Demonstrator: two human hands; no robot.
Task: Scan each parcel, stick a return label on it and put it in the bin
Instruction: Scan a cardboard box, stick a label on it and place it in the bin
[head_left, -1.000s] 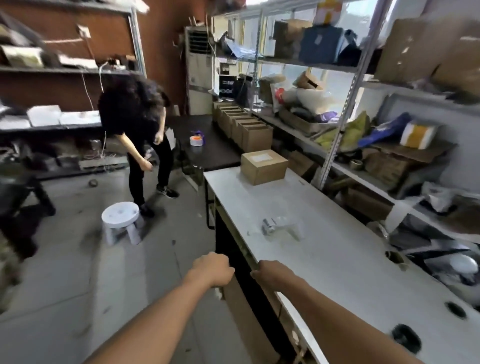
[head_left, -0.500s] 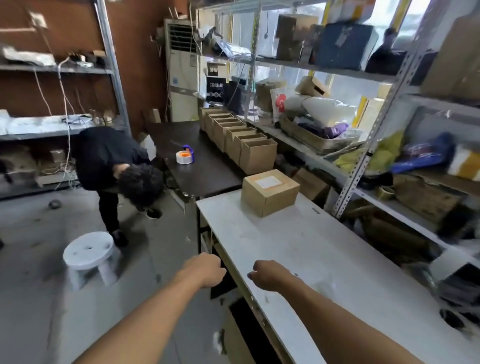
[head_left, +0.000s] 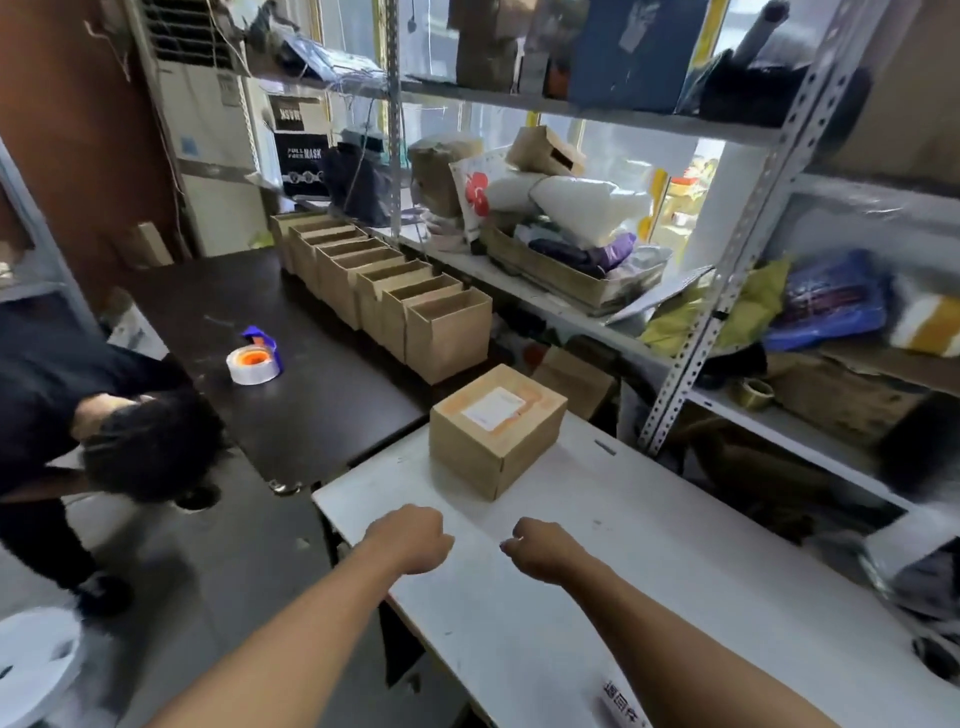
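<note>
Your left hand (head_left: 410, 540) and right hand (head_left: 543, 553) both hover over the near end of the white bench (head_left: 597, 597), each grip curled into a loose fist holding nothing, touching nothing. The parcel (head_left: 496, 428), a closed cardboard box with a white label (head_left: 493, 408) on top, sits on the bench just beyond your hands, apart from both, nothing in between. Past it a dark bench (head_left: 291, 374) carries a tape roll (head_left: 253, 364) and a row of open cardboard boxes (head_left: 384, 301). Metal shelving (head_left: 727, 291) packed with bags and cartons runs along the right. Another person (head_left: 93, 415) in dark clothes bends over at left, near a white stool (head_left: 36, 660) on the grey floor.
</note>
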